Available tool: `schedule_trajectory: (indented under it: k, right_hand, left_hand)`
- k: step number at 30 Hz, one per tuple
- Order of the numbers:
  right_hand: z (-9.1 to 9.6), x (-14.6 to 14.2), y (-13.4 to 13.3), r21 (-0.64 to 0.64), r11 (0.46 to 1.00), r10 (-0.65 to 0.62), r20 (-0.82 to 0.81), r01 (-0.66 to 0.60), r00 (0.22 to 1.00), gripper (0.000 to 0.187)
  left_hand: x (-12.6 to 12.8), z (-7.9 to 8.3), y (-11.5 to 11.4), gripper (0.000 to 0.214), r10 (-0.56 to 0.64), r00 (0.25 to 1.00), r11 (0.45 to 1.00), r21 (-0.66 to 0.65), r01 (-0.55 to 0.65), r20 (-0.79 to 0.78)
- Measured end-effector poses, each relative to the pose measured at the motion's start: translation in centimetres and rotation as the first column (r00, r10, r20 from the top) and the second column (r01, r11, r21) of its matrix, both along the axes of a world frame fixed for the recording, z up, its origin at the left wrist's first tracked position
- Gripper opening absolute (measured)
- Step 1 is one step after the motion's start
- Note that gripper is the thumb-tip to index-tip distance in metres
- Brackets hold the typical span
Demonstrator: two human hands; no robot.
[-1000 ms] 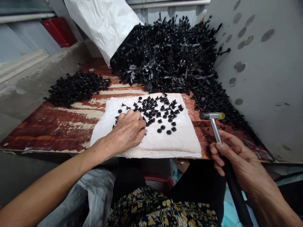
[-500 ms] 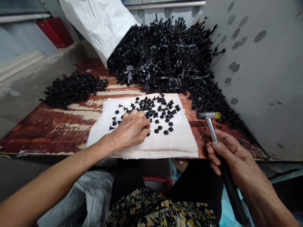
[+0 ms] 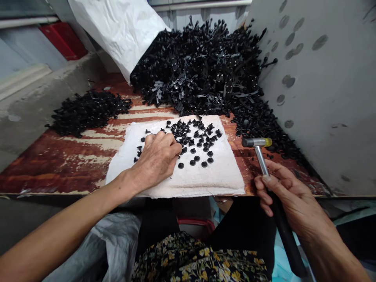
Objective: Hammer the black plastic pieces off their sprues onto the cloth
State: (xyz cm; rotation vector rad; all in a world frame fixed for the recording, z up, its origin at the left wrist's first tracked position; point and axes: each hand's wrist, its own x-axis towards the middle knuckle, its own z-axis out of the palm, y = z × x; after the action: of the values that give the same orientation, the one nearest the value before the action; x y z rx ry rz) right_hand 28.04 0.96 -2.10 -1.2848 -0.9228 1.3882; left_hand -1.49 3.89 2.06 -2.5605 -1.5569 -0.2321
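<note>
On a folded white cloth (image 3: 211,180) lie many small black round-headed parts (image 3: 204,164), some standing stem up, others tipped over. My left hand (image 3: 158,154) is over the left side of them, palm down with its fingers curled; its fingertips and whatever they may pinch are hidden behind the knuckles. Off the cloth's right edge, my right hand (image 3: 286,196) grips a small mallet (image 3: 261,152) by its black handle. The mallet's metal neck points up and away, and its head has one black face and one yellow face.
A big heap of black parts with thin stems (image 3: 202,70) fills the table's back, beside a white sack (image 3: 117,31). A smaller black pile (image 3: 88,111) lies left. Loose black pieces (image 3: 255,121) trail along the grey panel (image 3: 326,98) at right.
My left hand has shifted slightly left and away from me, uncovering a round-headed part near the cloth's middle. My right hand holds the mallet almost unchanged.
</note>
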Motion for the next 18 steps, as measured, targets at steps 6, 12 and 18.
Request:
schedule_trajectory:
  k: [6, 12, 18]
  right_hand:
    - [-0.2, 0.1, 0.0, -0.014, 1.000, -0.007, 0.003, 0.007, 1.000, 0.060]
    - [-0.5, 0.5, -0.1, 0.010, 1.000, 0.009, -0.008, -0.009, 1.000, 0.057]
    - [-0.2, 0.3, 0.0, -0.007, 1.000, 0.006, -0.015, -0.006, 1.000, 0.061]
  left_hand:
    - [0.1, -0.3, 0.2, 0.023, -0.075, 0.995, 0.997, 0.006, 0.075, -0.065]
    - [-0.2, 0.6, 0.5, 0.019, -0.082, 0.997, 0.994, -0.065, 0.082, -0.001]
    - [-1.8, 1.2, 0.3, 0.020, 0.032, 0.999, 0.998, -0.062, -0.033, -0.024]
